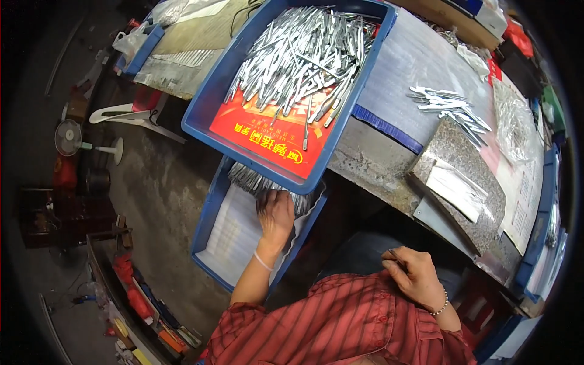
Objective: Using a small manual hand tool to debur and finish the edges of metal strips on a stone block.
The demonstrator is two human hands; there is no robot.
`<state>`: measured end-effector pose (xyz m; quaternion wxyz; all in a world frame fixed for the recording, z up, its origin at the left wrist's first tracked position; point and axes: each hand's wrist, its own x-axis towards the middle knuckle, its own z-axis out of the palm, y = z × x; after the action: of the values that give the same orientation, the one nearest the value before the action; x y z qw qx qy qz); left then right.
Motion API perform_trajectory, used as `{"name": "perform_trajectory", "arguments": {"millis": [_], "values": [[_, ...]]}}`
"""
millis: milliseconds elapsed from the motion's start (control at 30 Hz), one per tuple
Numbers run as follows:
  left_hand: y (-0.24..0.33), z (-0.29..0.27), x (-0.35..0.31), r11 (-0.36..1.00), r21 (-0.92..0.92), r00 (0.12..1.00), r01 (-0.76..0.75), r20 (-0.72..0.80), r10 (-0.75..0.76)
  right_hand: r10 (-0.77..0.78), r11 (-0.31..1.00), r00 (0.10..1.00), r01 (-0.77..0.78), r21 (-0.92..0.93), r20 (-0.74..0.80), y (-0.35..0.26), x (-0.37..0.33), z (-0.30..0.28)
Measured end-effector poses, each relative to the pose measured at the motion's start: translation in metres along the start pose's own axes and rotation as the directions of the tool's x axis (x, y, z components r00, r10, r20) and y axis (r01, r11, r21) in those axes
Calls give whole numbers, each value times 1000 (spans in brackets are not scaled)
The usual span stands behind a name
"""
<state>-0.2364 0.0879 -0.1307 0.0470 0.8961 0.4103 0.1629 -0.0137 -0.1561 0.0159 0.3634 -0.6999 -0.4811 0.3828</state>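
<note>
One upper blue tray (261,164) and one lower blue tray (209,222) make two at centre, each bearing one heap of metal pieces (298,58) too many to count, with one smaller pile (449,108) on the tabletop (368,149) at right, one stone slab (451,145), one beaded bracelet (442,305) and one fan (68,137) at far left.

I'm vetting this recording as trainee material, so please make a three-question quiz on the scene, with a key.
1. True or false: the left hand is over the lower blue tray.
2. Which thing is held in the right hand?
A) a white fan
B) a thin dark piece
C) a red bag
3. Fill in the colour: in the upper blue tray, a printed ____ sheet shows beneath the pile of slim metal parts.

Key: 1. True; 2. B; 3. red
</note>
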Motion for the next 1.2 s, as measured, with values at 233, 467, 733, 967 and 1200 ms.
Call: {"name": "perform_trajectory", "arguments": {"millis": [233,467,733,967,1200], "values": [[1,-2,2,996,47,997,-76,-3,77,-79,996,996,80,37,-37,1,4,-4],[62,-88,6,938,-341,991,-54,96,92,-113,989,993,116,89,-45,15,-4,-18],[203,-179,61,-229,-965,773,126,-49,632,-127,963,987,145,228,-94,21,-15,-36],[316,-222,97,-400,-600,283,693,-283,916,-98,964,969,149,219,-226,32,-46,-47],[322,-191,84,-461,-808,51,367,-477,877,-50,946,977,112,304,-206,52,-54,-54]]}}
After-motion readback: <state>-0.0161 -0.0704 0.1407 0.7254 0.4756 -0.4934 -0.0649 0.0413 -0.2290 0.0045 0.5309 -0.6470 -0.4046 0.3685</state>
